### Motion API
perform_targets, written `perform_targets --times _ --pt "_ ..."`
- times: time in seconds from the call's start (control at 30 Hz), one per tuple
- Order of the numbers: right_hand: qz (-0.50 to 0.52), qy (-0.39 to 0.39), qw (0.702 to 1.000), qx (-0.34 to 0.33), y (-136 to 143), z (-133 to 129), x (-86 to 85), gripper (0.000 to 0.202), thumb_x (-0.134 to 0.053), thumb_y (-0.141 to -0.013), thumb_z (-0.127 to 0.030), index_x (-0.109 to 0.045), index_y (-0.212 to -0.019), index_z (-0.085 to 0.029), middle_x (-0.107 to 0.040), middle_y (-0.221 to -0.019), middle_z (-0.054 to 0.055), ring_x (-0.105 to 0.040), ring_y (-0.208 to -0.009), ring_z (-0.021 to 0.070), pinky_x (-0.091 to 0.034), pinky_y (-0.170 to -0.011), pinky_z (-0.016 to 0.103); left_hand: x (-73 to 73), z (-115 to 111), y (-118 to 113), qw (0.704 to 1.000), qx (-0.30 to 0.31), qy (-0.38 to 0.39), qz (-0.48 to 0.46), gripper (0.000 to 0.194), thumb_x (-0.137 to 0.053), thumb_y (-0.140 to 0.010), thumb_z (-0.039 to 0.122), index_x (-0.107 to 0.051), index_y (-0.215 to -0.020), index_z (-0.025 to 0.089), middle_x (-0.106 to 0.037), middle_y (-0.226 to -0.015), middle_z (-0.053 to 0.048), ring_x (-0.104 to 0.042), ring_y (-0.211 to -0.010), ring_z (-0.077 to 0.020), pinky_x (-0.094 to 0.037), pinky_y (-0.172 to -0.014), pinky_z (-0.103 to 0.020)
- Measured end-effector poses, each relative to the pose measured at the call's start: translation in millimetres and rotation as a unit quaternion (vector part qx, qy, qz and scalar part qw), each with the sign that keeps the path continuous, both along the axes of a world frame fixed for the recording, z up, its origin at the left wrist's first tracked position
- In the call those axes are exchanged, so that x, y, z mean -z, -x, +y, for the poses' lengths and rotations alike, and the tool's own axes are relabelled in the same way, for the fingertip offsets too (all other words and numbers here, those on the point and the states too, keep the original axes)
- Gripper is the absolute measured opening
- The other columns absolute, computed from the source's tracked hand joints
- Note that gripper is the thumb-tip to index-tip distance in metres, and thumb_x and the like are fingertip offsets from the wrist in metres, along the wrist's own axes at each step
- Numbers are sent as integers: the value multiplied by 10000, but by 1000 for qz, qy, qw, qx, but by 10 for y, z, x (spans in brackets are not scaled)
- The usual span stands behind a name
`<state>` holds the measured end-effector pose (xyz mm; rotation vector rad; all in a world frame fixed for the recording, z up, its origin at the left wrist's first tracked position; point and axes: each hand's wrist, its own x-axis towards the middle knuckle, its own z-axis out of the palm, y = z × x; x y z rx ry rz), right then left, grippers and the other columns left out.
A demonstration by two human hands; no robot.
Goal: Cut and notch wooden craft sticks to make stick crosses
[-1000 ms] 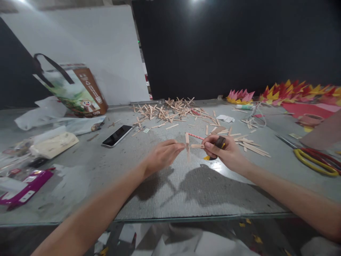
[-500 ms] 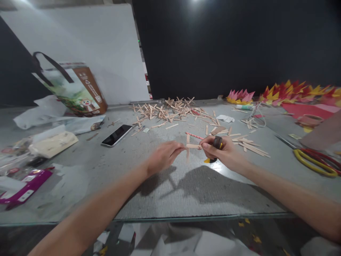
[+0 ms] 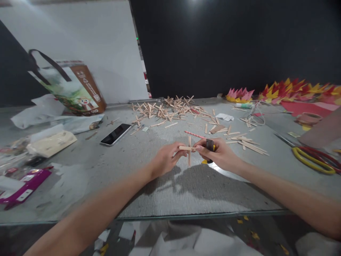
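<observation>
Two wooden craft sticks [image 3: 189, 156] form a cross between my hands, a little above the table. My right hand [image 3: 220, 153] pinches the right end of the crosswise stick between thumb and fingers. A black and yellow tool [image 3: 210, 145] also sits in that hand; its kind is mostly hidden by the fingers. My left hand [image 3: 166, 158] has its fingers closed at the stick's left end, which lies over the fingertips. Just behind the cross is a thin red-and-white patterned rod [image 3: 194, 134], its right end reaching the right hand.
A heap of craft sticks [image 3: 165, 112] lies at the back, with loose ones [image 3: 252, 146] to the right. A phone [image 3: 116, 134] and bag [image 3: 77, 90] are on the left. Scissors [image 3: 314, 160], tape [image 3: 309, 118] and folded-paper pieces [image 3: 290, 90] lie right. The table's front edge [image 3: 191, 216] is near.
The left hand has shifted slightly right, its fingers now further along under the crosswise stick. The right hand and the cross have moved a little, the crosswise stick's left end now showing over the left fingers.
</observation>
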<state>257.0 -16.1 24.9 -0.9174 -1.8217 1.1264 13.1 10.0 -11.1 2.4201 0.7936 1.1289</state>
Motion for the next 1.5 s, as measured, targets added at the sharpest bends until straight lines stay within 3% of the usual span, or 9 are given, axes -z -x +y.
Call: perform_targets --times 0.3,0.53,0.7,0.8,0.93,1.13,1.3,1.43,1.5 --pt "12 -1 1000 -4 11 29 54 415 -636 -1016 -552 -718 -896 -163 -395 -620 -52 -309 -546 97 -242 -514 269 -55 -82 -85 994 7 89 -67 232 -578 -1071 395 -702 -1076 199 -814 -952 -54 -785 -906 -179 -579 -827 -276" --pt "-22 -22 999 -16 6 0 -55 439 -600 -1038 -541 -729 -866 -158 -496 -696 -15 -374 -578 101 -291 -535 275 -78 -140 -142 979 49 153 -129 222 -587 -1067 384 -678 -1048 182 -814 -952 -71 -788 -881 -181 -594 -816 -288" --pt "-41 -23 999 19 26 -35 -80 414 -639 -1009 -544 -762 -1121 -165 -521 -694 -21 -379 -577 110 -316 -539 274 -33 -107 -158 972 51 170 -153 251 -626 -1041 417 -717 -1012 186 -794 -937 -72 -769 -871 -185 -585 -819 -300" --pt "-53 -37 997 49 40 -45 -48 417 -660 -992 -544 -784 -1131 -171 -551 -715 -6 -394 -579 113 -310 -534 277 10 -67 -183 959 58 188 -202 233 -686 -1002 420 -706 -996 188 -763 -869 -55 -750 -833 -179 -575 -771 -291" --pt "-55 -47 995 71 42 -49 -16 400 -656 -995 -538 -807 -1145 -200 -617 -762 18 -429 -578 121 -324 -528 278 -18 -78 -228 927 100 273 -235 232 -674 -1007 419 -640 -1010 189 -715 -793 -24 -741 -718 -168 -542 -613 -256" --pt "-82 -113 986 91 28 -56 -21 304 -654 -1002 -450 -815 -1132 -227 -744 -884 36 -541 -635 140 -433 -626 285 -225 -241 -231 873 170 375 -262 241 -683 -1001 376 -557 -1086 188 -735 -900 -44 -778 -811 -214 -631 -785 -386" --pt "-104 -135 981 97 24 -37 11 322 -634 -1009 -457 -813 -1124 -215 -725 -793 22 -559 -633 149 -459 -634 282 -248 -281 -237 872 160 380 -265 265 -678 -1008 382 -546 -1113 178 -755 -831 -47 -771 -753 -204 -631 -747 -365" --pt "-111 -158 977 93 12 -24 23 307 -633 -1015 -447 -812 -1120 -220 -721 -778 5 -569 -643 139 -513 -813 315 -222 -267 -275 868 142 390 -271 300 -693 -997 408 -541 -1124 183 -763 -774 -33 -773 -694 -203 -633 -705 -344" --pt "-100 -150 980 87 8 -28 20 308 -644 -1010 -449 -808 -1131 -218 -729 -809 11 -553 -639 133 -506 -762 302 -227 -267 -288 866 136 396 -272 305 -699 -993 401 -538 -1134 184 -770 -767 -33 -774 -685 -203 -634 -699 -342"
